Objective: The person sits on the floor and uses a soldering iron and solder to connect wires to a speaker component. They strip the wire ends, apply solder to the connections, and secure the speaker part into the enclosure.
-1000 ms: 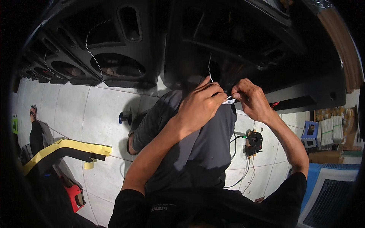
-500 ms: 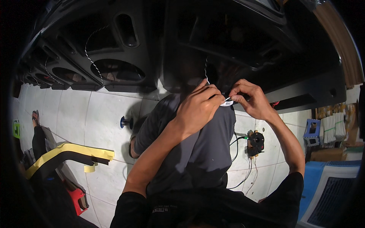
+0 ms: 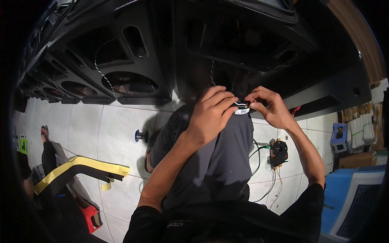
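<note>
black speaker cabinets (image 3: 121, 69) loom over the pale tiled floor (image 3: 113, 137); below them the left hand (image 3: 210, 115) and right hand (image 3: 269, 107) meet, both pinching a small white-tagged wire piece (image 3: 242, 108) above the grey-trousered lap (image 3: 219, 162).

Small white tag (image 3: 242, 111) with dark print between the fingertips (image 3: 231, 106). Black-and-white twisted wire (image 3: 211, 73) above them. Grey trousers (image 3: 219, 162) below. Black speaker cabinets (image 3: 121, 60) beyond. Yellow-edged black panel (image 3: 77, 168) far left.

The left hand (image 3: 210, 115) covers most of the small white thing (image 3: 242, 110). The twisted wire (image 3: 211, 73) disappears into the dark.
</note>
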### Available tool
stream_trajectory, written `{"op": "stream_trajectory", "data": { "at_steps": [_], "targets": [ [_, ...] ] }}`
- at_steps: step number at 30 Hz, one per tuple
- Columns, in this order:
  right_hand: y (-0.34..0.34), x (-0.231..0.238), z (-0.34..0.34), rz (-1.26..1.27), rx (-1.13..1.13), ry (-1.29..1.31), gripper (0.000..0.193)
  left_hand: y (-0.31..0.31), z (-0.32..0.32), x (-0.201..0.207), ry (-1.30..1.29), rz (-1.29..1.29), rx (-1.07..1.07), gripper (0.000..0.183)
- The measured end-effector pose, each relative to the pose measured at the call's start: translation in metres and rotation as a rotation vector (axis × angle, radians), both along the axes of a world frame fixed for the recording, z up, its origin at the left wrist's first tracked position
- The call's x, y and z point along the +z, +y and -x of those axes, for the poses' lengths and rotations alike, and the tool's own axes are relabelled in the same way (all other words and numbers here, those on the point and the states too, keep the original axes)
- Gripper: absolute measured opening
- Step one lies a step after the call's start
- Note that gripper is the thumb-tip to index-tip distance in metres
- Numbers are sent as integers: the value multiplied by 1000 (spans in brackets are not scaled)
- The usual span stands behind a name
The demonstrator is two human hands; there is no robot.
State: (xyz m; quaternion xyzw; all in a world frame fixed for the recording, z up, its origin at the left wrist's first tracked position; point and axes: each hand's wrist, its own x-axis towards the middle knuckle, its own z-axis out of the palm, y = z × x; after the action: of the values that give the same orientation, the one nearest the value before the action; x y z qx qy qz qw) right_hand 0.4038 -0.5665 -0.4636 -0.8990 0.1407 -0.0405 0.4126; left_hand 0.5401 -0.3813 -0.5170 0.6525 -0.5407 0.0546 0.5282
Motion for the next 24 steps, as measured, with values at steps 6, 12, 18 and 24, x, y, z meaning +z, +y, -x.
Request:
{"op": "stream_trajectory", "data": {
  "at_steps": [6,12,18,24],
  "targets": [
    [-4,-27,28,52,-190,-113,18,43,-31,-10,103,140,147,19],
    [-21,-111,107,-106,-537,-113,23,164,-104,-115,684,-376,541,23],
    [11,-154,145,-99,-717,-31,23,288,-117,-270,1538,-126,764,14],
    [40,-66,69,53,-530,-342,14,280,-101,-309,1724,-67,937,17]
  ]
}}
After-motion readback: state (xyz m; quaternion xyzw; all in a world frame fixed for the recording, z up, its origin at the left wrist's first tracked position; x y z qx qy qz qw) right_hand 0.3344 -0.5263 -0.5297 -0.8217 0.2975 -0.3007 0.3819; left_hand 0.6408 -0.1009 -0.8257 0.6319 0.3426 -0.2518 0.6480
